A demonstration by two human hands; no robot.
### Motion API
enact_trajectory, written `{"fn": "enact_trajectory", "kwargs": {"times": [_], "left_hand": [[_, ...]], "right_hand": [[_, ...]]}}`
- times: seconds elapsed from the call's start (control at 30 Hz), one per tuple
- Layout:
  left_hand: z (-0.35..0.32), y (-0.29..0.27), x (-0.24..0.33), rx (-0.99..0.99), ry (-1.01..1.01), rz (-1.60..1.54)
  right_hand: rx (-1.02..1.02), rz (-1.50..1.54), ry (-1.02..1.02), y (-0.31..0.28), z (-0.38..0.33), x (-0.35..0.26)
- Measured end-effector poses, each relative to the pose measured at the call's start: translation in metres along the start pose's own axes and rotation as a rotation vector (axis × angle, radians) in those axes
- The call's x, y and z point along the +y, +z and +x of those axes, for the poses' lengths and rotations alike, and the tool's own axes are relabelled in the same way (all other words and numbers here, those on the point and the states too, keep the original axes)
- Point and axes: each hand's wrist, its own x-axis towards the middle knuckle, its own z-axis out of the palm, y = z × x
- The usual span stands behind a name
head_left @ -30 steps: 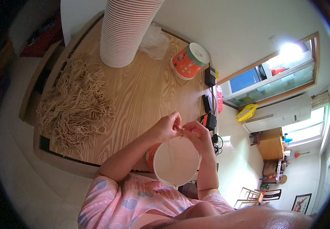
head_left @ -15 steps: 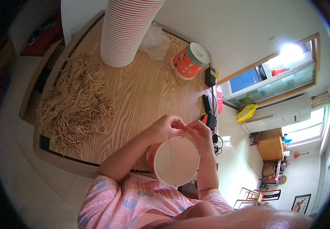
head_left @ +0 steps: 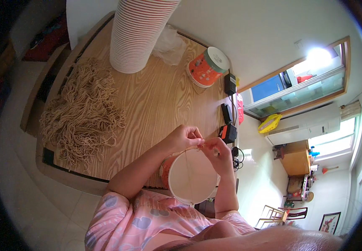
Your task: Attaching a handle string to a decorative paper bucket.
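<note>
A paper bucket (head_left: 192, 180), white inside and orange outside, rests near my body with its mouth toward me. A thin beige cord (head_left: 193, 184) runs across its opening, and a bit of it shows at the far rim. There my left hand (head_left: 185, 138) pinches the cord's end between thumb and fingers. Close against it, my right hand (head_left: 218, 155) is closed too, its fingertips on the same cord; the exact grip is partly hidden by the fingers.
Left on the wooden table (head_left: 155, 108) lies a heap of beige cords (head_left: 84, 115). Behind stand a tall stack of white paper buckets (head_left: 139, 37), a crumpled clear plastic bag (head_left: 168, 46) and an upturned orange bucket (head_left: 206, 69). Black adapters (head_left: 228, 134) line the right edge.
My right hand has turned slightly, its fingers curling more beside the rim. The left hand stays nearly in place, with fingertips still pinched on the cord.
</note>
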Motion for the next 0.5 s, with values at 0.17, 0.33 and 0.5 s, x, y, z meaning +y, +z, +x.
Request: {"fn": "enact_trajectory", "kwargs": {"times": [0.17,0.33,0.5], "left_hand": [[-0.001,0.002,0.001,-0.004,-0.038,-0.063],[-0.005,0.004,0.014,0.017,-0.029,-0.011],[-0.001,0.0,0.0,-0.036,-0.002,-0.011]], "right_hand": [[-0.018,-0.05,-0.049,0.001,0.001,0.005],[0.073,0.041,-0.077,0.005,0.0,0.013],[0.102,-0.018,-0.159,0.003,0.002,0.009]]}}
